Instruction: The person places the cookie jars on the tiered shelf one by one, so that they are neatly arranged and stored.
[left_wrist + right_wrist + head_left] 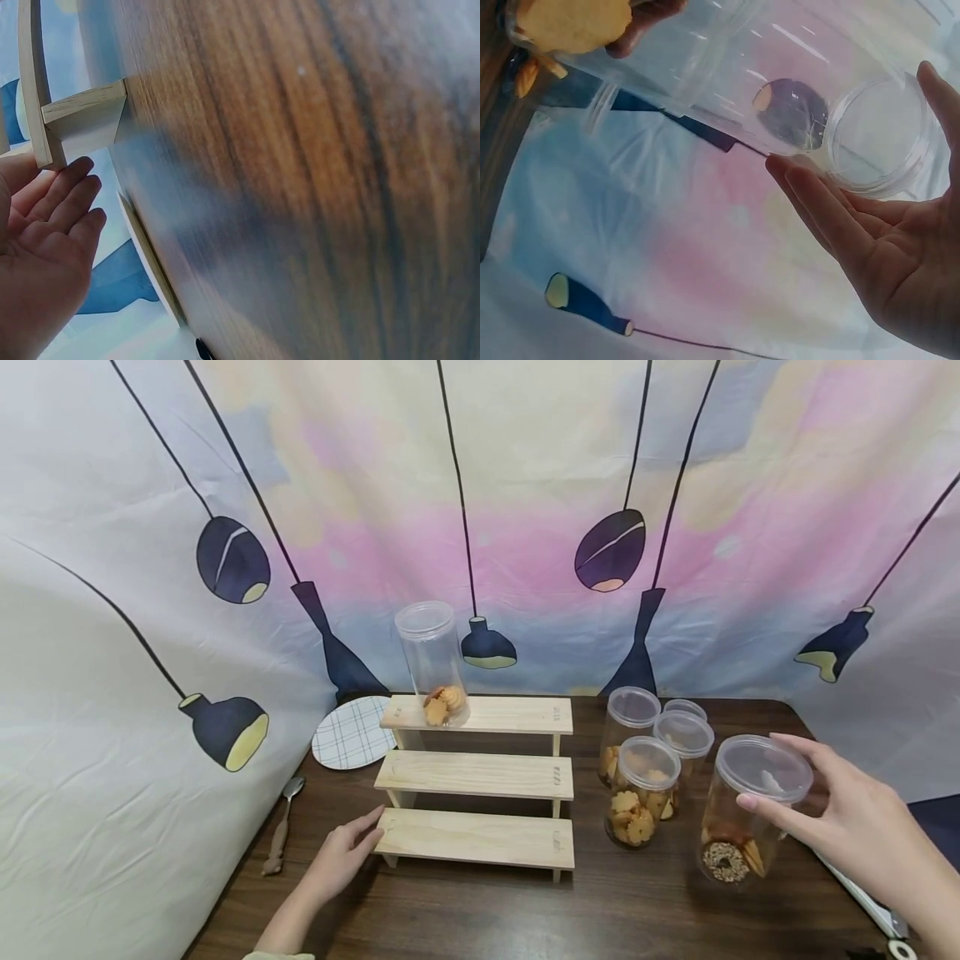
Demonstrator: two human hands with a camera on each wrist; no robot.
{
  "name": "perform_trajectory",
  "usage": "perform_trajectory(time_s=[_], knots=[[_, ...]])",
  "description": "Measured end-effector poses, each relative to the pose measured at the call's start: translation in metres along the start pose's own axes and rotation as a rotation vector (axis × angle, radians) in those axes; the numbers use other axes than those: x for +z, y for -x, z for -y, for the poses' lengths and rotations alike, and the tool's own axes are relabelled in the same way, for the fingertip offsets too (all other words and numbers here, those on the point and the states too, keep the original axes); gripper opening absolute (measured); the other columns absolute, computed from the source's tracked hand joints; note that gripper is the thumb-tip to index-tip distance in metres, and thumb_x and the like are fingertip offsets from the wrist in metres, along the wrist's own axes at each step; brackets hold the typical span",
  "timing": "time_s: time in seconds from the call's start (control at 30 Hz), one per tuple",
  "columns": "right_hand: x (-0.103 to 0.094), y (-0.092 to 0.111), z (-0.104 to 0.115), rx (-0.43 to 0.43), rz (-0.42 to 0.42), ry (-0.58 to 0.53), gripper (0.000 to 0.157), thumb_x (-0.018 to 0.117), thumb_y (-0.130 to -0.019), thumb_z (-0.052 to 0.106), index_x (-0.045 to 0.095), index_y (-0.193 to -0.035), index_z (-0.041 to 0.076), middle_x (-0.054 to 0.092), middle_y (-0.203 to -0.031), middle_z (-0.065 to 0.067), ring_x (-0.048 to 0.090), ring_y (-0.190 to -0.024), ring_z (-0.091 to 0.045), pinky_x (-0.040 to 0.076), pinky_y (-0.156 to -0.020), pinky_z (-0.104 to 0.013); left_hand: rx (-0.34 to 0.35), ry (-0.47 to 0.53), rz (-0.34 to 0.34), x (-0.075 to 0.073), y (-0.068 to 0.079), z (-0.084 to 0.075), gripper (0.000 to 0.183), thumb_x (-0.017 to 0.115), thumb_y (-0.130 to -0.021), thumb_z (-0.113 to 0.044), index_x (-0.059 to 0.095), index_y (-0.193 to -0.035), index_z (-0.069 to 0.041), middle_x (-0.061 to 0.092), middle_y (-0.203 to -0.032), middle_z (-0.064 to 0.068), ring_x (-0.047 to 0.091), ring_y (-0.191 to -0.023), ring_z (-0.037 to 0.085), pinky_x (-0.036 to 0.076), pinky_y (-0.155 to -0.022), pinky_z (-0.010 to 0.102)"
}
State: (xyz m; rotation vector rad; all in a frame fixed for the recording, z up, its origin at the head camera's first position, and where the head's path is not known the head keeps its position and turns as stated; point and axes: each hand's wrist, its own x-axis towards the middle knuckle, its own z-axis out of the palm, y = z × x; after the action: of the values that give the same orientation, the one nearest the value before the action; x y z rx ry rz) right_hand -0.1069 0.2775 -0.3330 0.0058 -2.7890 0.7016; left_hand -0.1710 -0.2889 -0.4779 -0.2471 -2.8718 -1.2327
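My right hand (pixel 847 814) holds a clear jar (pixel 750 822) near its lid, with thumb and fingers spread around the rim. A seeded ring cookie (pixel 726 862) and other biscuits lie at its bottom. In the right wrist view, the jar's lid (pixel 881 135) sits between the thumb and fingers. My left hand (pixel 341 856) holds the left end of the lowest plank of a three-step wooden rack (pixel 476 837). From the left wrist, the thumb side is above the plank end (pixel 49 146) and the fingers are beside and below it.
On the rack's top step, at the left, stands a tall jar (pixel 431 652) with cookies. Several lidded jars (pixel 641 802) of biscuits cluster right of the rack. A checked oval mat (pixel 352 735) and a wooden-handled spoon (pixel 281 835) lie left. A printed cloth (pixel 525 552) hangs behind.
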Motion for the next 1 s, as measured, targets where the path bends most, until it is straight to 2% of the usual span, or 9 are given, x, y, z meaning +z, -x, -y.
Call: perform_trajectory(time_s=[0.2,0.33,0.43,0.57,0.67,0.8,1.0], knots=[[-0.003,0.004,0.011,-0.037,0.024,-0.045,0.089,0.078,-0.076,0.051,0.04,-0.143,0.007,0.053,-0.117,-0.029,0.065,-0.085,-0.044,0.052,-0.058,-0.052,0.004,0.004,-0.01,0.001,-0.001,0.002,0.045,0.057,-0.099,-0.024,0.053,-0.136,0.002,0.054,-0.133,0.02,0.048,-0.123,0.033,0.038,-0.101,0.05],[-0.006,0.005,0.018,-0.069,-0.008,-0.061,0.088,0.079,-0.074,0.05,0.041,-0.144,0.012,0.052,-0.121,-0.026,0.066,-0.086,-0.044,0.053,-0.059,-0.052,0.011,0.006,-0.013,0.001,-0.001,0.004,0.044,0.057,-0.099,-0.023,0.054,-0.135,0.001,0.054,-0.132,0.02,0.048,-0.123,0.033,0.038,-0.101,0.051],[-0.009,0.005,0.022,-0.093,-0.015,-0.082,0.088,0.08,-0.074,0.049,0.041,-0.145,0.015,0.053,-0.122,-0.025,0.066,-0.087,-0.043,0.054,-0.058,-0.046,0.02,0.002,-0.018,0.001,-0.001,0.004,0.044,0.058,-0.098,-0.023,0.054,-0.135,0.001,0.054,-0.132,0.02,0.049,-0.123,0.033,0.039,-0.1,0.05],[-0.011,0.005,0.03,-0.119,0.016,-0.099,0.085,0.08,-0.074,0.047,0.042,-0.145,0.019,0.053,-0.125,-0.021,0.065,-0.092,-0.043,0.051,-0.054,-0.03,0.02,0.004,-0.017,0.001,-0.001,0.005,0.044,0.057,-0.099,-0.023,0.054,-0.135,0.001,0.054,-0.132,0.02,0.048,-0.123,0.033,0.038,-0.1,0.051],[-0.011,0.005,0.035,-0.133,0.053,-0.114,0.084,0.081,-0.074,0.046,0.042,-0.144,0.023,0.052,-0.127,-0.02,0.064,-0.095,-0.043,0.053,-0.058,-0.034,0.014,0.008,-0.013,0.002,-0.001,0.005,0.044,0.057,-0.099,-0.023,0.053,-0.136,0.001,0.053,-0.133,0.019,0.048,-0.123,0.033,0.038,-0.101,0.051],[-0.012,0.003,0.04,-0.161,0.062,-0.118,0.082,0.082,-0.073,0.045,0.043,-0.144,0.027,0.052,-0.13,-0.017,0.063,-0.096,-0.039,0.054,-0.069,-0.045,0.015,0.01,-0.006,0.002,-0.001,0.004,0.045,0.056,-0.099,-0.024,0.052,-0.136,0.001,0.053,-0.134,0.02,0.048,-0.124,0.034,0.038,-0.101,0.051],[-0.012,0.0,0.052,-0.248,0.066,-0.167,0.08,0.084,-0.072,0.039,0.045,-0.142,0.03,0.055,-0.127,-0.014,0.065,-0.095,-0.035,0.054,-0.063,-0.026,0.012,0.009,-0.008,0.001,-0.002,0.002,0.044,0.056,-0.099,-0.023,0.053,-0.136,0.001,0.053,-0.133,0.02,0.048,-0.124,0.034,0.038,-0.1,0.051]])
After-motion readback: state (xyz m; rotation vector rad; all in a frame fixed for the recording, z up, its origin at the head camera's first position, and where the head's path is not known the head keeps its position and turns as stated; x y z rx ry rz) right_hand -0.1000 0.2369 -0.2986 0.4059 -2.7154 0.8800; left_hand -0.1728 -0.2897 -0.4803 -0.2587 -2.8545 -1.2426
